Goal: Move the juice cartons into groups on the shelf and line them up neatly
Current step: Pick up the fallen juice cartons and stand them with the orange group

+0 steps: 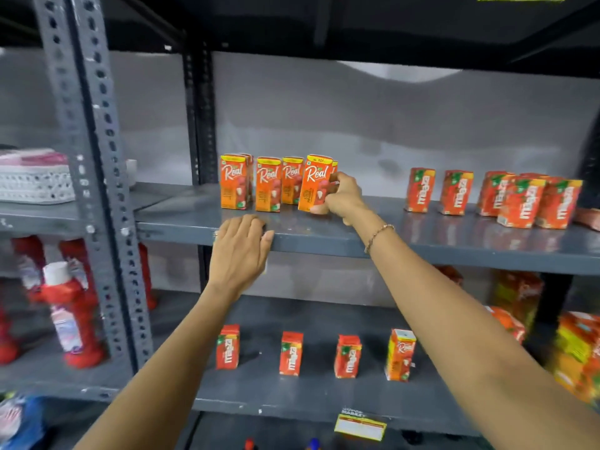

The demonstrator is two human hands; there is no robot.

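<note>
Several orange Real juice cartons (268, 184) stand in a row at the left of the grey middle shelf (324, 235). My right hand (344, 198) grips the rightmost Real carton (316, 183), which tilts slightly and sits a little forward of the row. My left hand (242, 245) rests flat on the shelf's front edge, holding nothing. Several red Maaza cartons (526, 199) stand grouped at the right of the same shelf. On the lower shelf (292, 397) stand three Maaza cartons (290, 354) and one Real carton (400, 355).
A slotted grey upright (94, 190) divides the shelving at left. Red bottles (69, 316) stand on the lower left shelf and a white basket (35, 185) above them. Orange packs (574, 355) crowd the lower right. A yellow price tag (360, 427) hangs on the lower shelf's edge.
</note>
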